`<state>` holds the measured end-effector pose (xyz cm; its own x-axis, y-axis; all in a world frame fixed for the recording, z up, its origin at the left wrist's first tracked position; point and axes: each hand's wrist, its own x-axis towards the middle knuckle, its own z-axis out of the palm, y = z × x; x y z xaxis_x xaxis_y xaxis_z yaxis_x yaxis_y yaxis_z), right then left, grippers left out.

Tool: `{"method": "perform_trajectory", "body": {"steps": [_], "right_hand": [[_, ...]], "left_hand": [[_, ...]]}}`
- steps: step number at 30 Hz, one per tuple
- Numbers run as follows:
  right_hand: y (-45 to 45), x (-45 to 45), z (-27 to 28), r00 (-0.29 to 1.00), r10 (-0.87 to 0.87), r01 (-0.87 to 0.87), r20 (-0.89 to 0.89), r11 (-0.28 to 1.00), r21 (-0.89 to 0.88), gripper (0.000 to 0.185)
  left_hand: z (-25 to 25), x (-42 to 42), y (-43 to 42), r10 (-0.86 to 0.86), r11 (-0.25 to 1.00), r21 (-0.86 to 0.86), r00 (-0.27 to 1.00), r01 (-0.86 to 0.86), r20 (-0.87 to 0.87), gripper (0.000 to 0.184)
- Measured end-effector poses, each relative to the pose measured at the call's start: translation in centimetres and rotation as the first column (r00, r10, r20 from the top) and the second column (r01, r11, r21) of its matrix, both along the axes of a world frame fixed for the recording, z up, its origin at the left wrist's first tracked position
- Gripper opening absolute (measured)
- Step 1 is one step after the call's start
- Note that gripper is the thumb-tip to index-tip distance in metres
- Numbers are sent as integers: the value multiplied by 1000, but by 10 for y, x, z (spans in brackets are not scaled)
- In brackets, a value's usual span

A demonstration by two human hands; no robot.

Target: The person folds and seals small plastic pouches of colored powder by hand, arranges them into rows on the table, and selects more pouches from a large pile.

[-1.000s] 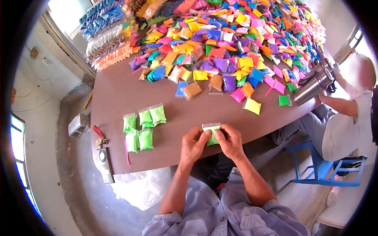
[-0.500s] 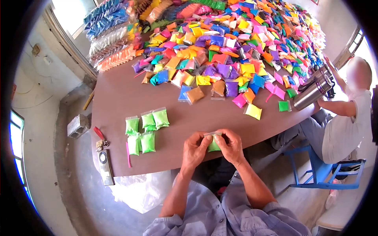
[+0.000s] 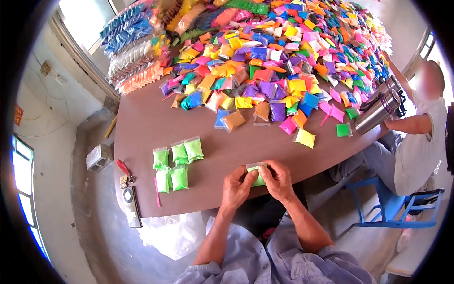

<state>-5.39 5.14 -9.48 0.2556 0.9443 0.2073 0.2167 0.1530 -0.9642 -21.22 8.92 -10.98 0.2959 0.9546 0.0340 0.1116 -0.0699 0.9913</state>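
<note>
Green packet (image 3: 257, 176) — small, clear-topped, upright

A phone (image 3: 131, 208) lies near keys (image 3: 126, 180) on the counter (image 3: 142, 113) at 8 o'clock, a concrete block (image 3: 98, 157) at 9, steel flasks (image 3: 379, 110) at 3, a blue stool (image 3: 390, 206) at 4.

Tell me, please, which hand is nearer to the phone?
Left. The left hand is to the right of the phone; the right hand is farther right, beyond the left one.
</note>
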Motion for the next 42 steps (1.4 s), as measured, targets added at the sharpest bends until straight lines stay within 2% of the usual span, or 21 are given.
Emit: {"method": "perform_trajectory", "body": {"steps": [4,7,9,13,15,17,19,21,23,27,29,30,31,33,34,36,37,40,42], "right_hand": [[0,3,-11,998,-61,60,21,997,43,17],[0,3,-15,994,-104,105,-22,991,87,16],[0,3,-14,995,-95,97,-37,992,81,15],[-1,4,-15,998,-54,55,-26,998,27,18],[1,3,-18,998,-63,65,-26,997,52,18],[2,3,-16,998,-56,58,-28,994,88,13],[1,2,-16,995,-78,82,-56,994,70,12],[1,3,-17,986,-107,116,-128,991,62,14],[0,4,-18,987,-103,111,-124,992,58,16],[1,2,-21,985,-123,127,-124,992,28,20],[0,1,-21,978,-88,108,-191,989,97,16],[-1,2,-18,990,-115,123,-78,986,114,18],[-2,2,-17,990,-121,129,-77,985,114,18],[-1,2,-15,993,-113,107,34,984,141,21],[-1,3,-13,992,-124,118,37,983,144,21],[-1,2,-6,992,-119,110,38,977,182,23],[-1,3,-4,993,-115,105,39,974,201,25],[-2,3,-6,991,-104,114,-80,984,140,24],[-3,4,-8,985,-104,121,-137,985,121,23]], "left_hand": [[13,2,-1,-57,997,-57,995,52,-79,24],[14,7,-3,-38,999,-12,998,38,-40,32],[11,3,-2,-71,996,-66,996,67,-57,32],[6,-1,0,-47,999,-31,993,43,-108,32],[14,-3,-1,-59,991,-127,996,51,-64,32],[14,3,-2,-44,997,-71,999,43,-7,30],[18,8,-4,-19,1000,-4,998,19,-58,27],[26,9,-5,-47,999,-13,994,46,-94,25],[25,8,-4,-75,997,-20,989,73,-130,24],[18,9,-3,4,1000,7,998,-4,-56,24],[15,11,-4,136,990,-31,991,-136,-17,24],[16,13,-3,165,986,31,984,-163,-70,22],[16,16,-5,159,987,31,985,-157,-69,22],[16,23,-7,248,953,214,957,-214,-152,18],[16,26,-7,238,955,215,960,-204,-149,18],[16,29,-11,278,916,355,932,-185,-233,21],[15,31,-12,269,918,355,935,-177,-230,21],[10,27,-12,276,771,637,900,1,-336,37],[22,27,-17,249,757,652,906,38,-343,41]]}}
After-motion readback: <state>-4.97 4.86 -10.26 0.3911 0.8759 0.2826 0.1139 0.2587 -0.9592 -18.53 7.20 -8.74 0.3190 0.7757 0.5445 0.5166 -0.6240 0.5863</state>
